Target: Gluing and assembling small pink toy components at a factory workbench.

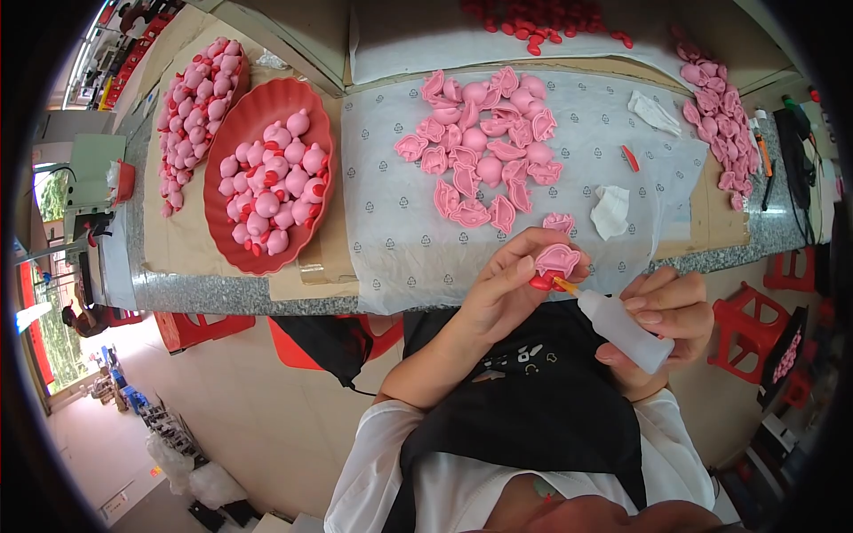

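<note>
In the head view, just right of centre, the left hand (502, 293) pinches a pink moulded hollow shell (558, 258) with glossy red pieces (539, 283). The right hand (680, 315) grips a translucent white squeeze bottle (625, 333), its orange tip (565, 285) at the red. A red scalloped oval tray (214, 191) sits upper left.

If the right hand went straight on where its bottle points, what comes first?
Probably the red parts in the left hand; the bottle tip looks right at them, though depth is unclear.
</note>
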A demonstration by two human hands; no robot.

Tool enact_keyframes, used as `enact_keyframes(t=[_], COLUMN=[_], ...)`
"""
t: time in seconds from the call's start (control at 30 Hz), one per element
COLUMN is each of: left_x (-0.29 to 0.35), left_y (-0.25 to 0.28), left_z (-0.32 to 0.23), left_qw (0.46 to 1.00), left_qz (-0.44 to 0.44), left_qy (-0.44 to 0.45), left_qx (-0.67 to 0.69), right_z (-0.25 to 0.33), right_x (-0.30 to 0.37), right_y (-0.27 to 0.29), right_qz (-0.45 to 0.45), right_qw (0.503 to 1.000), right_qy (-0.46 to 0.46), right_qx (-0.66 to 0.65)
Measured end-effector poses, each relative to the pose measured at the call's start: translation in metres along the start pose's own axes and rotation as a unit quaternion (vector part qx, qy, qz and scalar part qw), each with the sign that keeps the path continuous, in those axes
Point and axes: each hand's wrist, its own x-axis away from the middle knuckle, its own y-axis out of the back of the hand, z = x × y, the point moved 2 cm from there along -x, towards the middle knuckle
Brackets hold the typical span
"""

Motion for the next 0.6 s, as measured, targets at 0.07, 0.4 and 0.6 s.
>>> enact_keyframes(t=[0.07, 0.4, 0.6], left_x=[-0.0008, -0.0004, -0.0011], left_y=[-0.0005, 0.0004, -0.0006], left_z=[0.0000, 0.0016, 0.0018], left_qw=[1.000, 1.000, 1.000], left_qz=[0.002, 0.008, 0.005], left_qy=[0.000, 0.000, 0.008], left_qx=[0.000, 0.001, -0.002], right_z=[0.0009, 0.0013, 0.0022], right_x=[-0.0008, -0.0010, -0.0007], right_y=[-0.0005, -0.0017, -0.0004], right_qz=[0.000, 0.000, -0.006], right_qw=[1.000, 1.000, 1.000], right_qy=[0.000, 0.008, 0.014], right_qx=[0.006, 0.012, -0.002])
